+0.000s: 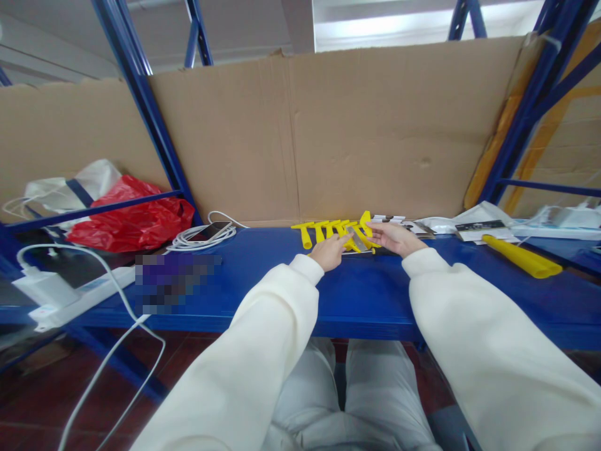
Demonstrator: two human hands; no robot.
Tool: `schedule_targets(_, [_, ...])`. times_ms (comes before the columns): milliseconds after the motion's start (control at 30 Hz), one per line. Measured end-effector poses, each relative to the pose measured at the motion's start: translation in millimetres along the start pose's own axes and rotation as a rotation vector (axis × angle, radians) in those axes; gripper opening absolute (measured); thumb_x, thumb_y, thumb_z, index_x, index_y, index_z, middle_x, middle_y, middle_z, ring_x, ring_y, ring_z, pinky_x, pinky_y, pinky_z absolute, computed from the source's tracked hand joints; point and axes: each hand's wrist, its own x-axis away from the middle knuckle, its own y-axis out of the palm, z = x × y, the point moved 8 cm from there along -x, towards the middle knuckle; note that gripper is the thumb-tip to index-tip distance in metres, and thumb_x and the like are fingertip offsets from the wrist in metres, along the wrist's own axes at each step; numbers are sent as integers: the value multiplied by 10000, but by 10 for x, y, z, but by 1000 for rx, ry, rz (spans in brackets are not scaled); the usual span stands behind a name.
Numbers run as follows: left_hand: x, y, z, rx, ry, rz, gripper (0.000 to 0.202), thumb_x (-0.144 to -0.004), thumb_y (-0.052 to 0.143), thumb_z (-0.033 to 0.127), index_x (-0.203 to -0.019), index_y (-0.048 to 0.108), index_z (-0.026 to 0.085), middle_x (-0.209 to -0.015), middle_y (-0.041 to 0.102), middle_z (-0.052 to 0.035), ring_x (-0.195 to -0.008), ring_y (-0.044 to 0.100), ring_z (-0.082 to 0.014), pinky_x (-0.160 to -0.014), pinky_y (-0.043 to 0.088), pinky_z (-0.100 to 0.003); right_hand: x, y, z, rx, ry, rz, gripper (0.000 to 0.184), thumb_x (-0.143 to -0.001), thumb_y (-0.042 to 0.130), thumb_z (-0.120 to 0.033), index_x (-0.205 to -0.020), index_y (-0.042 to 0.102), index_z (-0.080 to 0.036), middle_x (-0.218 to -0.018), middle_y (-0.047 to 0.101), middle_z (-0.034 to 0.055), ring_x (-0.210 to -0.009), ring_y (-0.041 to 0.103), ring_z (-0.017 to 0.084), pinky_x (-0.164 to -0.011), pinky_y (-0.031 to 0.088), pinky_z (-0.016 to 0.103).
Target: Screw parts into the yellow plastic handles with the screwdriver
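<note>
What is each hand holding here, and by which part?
The left hand and right hand meet on one yellow scraper, at its blade end; the exact grip is too small to tell.

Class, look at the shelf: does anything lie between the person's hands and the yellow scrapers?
Nothing visible does. The left hand and right hand are both at the yellow scrapers on the blue shelf, a small grey piece between their fingertips.

Glossy yellow plastic scrapers [328, 230], matt cardboard backing [357, 131], painted blue metal shelf [375, 294], crinkled red plastic bag [134, 216]
</note>
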Motion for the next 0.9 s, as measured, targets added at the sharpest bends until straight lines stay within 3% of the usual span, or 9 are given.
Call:
schedule_targets(100, [-3, 0, -11, 11, -10, 26, 622, -1079, 413, 209, -1695, 345, 270, -1523, 624, -164, -1348, 642, -289, -1094, 534, -436, 19, 41, 52, -39, 53, -1, 170, -899, 805, -278, -828, 681, -185, -744, 741, 66, -717, 705, 171, -618, 578, 235])
schedule_targets(400, [-35, 13, -55, 71, -40, 30, 671, -1057, 473, 199, -1702, 290, 218, -1654, 514, -180, -1441, 595, -281, -1158, 486, -441, 95, 153, 8, 225, -53, 9, 318, -712, 922, -365, -653, 675, -173, -652, 677, 17, -609, 567, 119, -505, 375, 205])
schedule_targets(700, [-26, -7, -35, 85, -38, 41, 648, -1059, 484, 187, -1686, 320, 203, -1686, 470, -180, -1487, 553, -261, -1170, 474, -405, 121, 164, -19, 337, -80, 11, 345, -656, 909, -393, -579, 647, -184, -554, 575, -26, -556, 444, 103, -510, 316, 228])
schedule_targets(900, [-30, -7, -34, 101, -25, 51, 650, -1056, 487, 182, -1684, 322, 164, -1695, 451, -195, -1495, 546, -265, -1183, 469, -411, 181, 203, -64, 319, -83, -6, 323, -661, 903, -360, -577, 642, -190, -571, 586, -21, -567, 460, 109, -535, 352, 241])
